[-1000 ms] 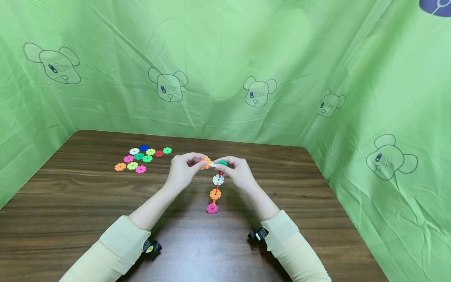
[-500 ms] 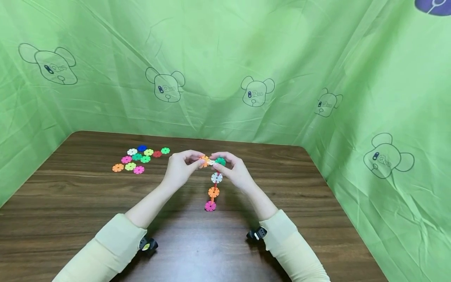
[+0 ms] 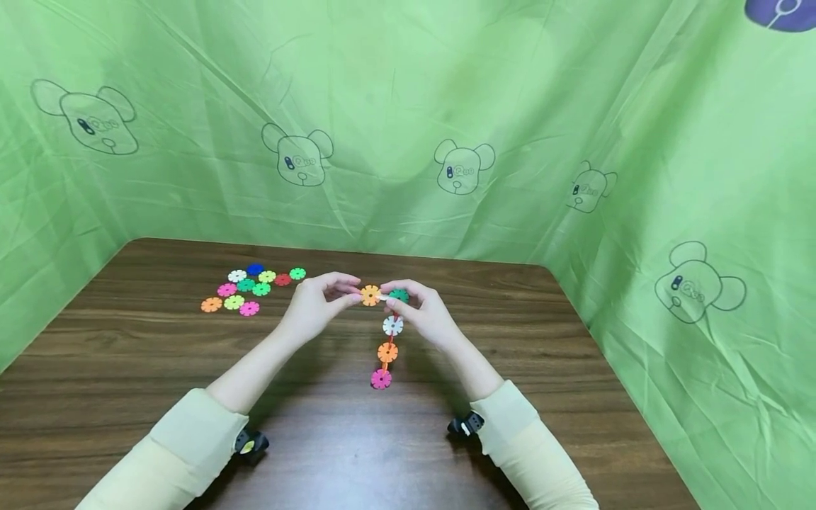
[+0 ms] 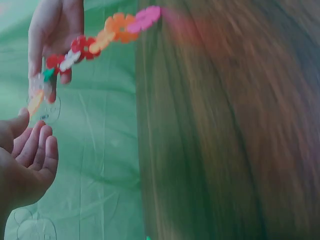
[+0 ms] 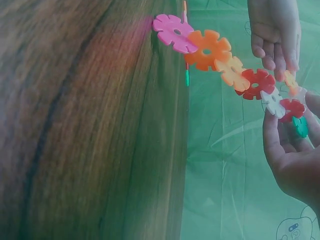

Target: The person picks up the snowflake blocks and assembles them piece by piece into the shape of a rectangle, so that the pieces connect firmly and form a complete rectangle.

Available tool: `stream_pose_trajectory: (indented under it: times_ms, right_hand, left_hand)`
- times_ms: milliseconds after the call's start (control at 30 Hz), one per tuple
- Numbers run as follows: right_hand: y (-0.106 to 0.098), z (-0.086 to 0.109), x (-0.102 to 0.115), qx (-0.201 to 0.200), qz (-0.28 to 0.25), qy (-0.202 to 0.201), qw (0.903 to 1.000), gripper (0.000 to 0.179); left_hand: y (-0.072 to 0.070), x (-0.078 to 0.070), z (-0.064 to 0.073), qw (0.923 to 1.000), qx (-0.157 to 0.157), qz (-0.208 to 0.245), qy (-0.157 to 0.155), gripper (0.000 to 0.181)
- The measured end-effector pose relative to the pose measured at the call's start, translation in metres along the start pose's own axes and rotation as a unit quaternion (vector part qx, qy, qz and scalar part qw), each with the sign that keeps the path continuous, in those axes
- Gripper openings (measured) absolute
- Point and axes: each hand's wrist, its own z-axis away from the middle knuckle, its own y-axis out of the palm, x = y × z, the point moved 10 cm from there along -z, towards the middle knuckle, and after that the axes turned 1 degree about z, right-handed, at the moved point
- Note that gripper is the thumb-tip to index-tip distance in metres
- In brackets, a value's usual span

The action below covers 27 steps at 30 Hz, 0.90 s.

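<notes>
Fingers of the right hand [image 3: 430,314] are pinched on the chain [image 3: 389,330] of notched discs, at or beside the pale link [image 3: 383,297] near its upper end; which link takes the pressure is partly hidden. Those of the left hand [image 3: 311,309] are loosely bent, thumb and forefinger narrowly parted beside the orange end disc [image 3: 367,295]; whether its rim is touched cannot be told. The chain is held over the middle of the table [image 3: 159,389], its pink end disc [image 3: 377,380] at or just above the surface.

Two directions are taken by it. Its long axis is pointed from the green disc [image 3: 400,293] toward the table's near side, sloping down to the pink one; a short arm is turned to the left, ended by the orange disc. Neighbouring discs are set crosswise, so that some are seen nearly edge-on.

A shallowly seated slot could be worked loose by the weight of the long run, since most of it appears to be carried from the right hand's pinch. The pale link could also be twisted out if the orange disc were pushed askew; how deeply it is seated cannot be judged.

Farther out, loose discs [image 3: 245,285] are laid flat at the far left, backed by a green curtain [image 3: 382,205] printed with animal heads [image 3: 464,170].
</notes>
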Motion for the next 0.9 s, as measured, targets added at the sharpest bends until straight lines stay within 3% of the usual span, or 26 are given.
stream_pose_trajectory:
  times_ms: [133, 233, 367, 467, 700, 900]
  right_hand:
    - [0.001, 0.001, -0.002, 0.004, -0.004, 0.004, 1.0000, 0.025]
    - [0.001, 0.005, 0.008, 0.008, 0.000, 0.012, 0.9999, 0.025]
    - [0.001, 0.011, 0.026, 0.008, 0.007, 0.015, 0.9998, 0.025]
    - [0.000, 0.012, 0.028, 0.006, 0.008, 0.014, 0.9999, 0.025]
    - [-0.002, 0.011, 0.026, 0.001, 0.008, 0.023, 0.9997, 0.025]
    - [-0.002, 0.011, 0.024, 0.002, 0.008, 0.025, 0.9997, 0.026]
  left_hand:
    - [-0.009, 0.005, 0.002, 0.9988, 0.028, -0.036, 0.015, 0.036]
    - [-0.016, 0.009, 0.004, 0.9960, 0.051, -0.070, 0.022, 0.044]
    - [-0.035, 0.016, 0.005, 0.9930, 0.058, -0.098, 0.030, 0.045]
    - [-0.053, 0.023, 0.006, 0.9913, 0.051, -0.114, 0.041, 0.041]
    - [-0.092, 0.056, 0.011, 0.9885, 0.044, -0.145, -0.007, 0.046]
    - [-0.109, 0.083, 0.018, 0.9807, 0.083, -0.177, -0.008, 0.048]
